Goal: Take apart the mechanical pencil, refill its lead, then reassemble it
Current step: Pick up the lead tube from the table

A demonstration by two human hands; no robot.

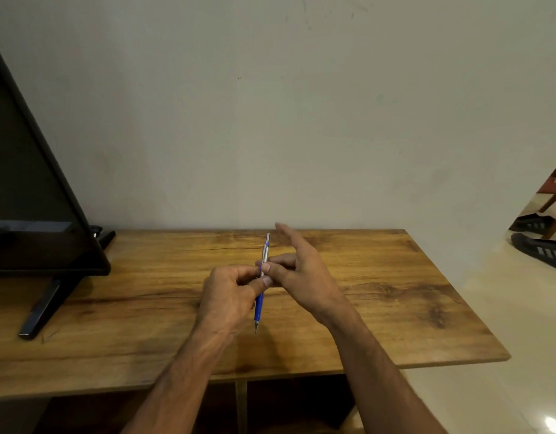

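Item: pencil [259, 305], blue barrel, silver upper half. You are holding it above the tabletop [395, 292], tip pointing toward you.
Left hand [229, 292]: gripping the barrel, fingers curled.
Right hand [301, 270]: pinching the middle, other fingers spreading straight.
Status: the pencil is looking whole, so you are likely just starting disassembly. Refilling and reassembling are pending.

Nothing legible anywhere. Any print on the mechanical pencil [259, 305] too small to make out. No lettering visible on the dark monitor [26, 183]. On the dark sandal [544, 249] at right, only white stripes, no letters.
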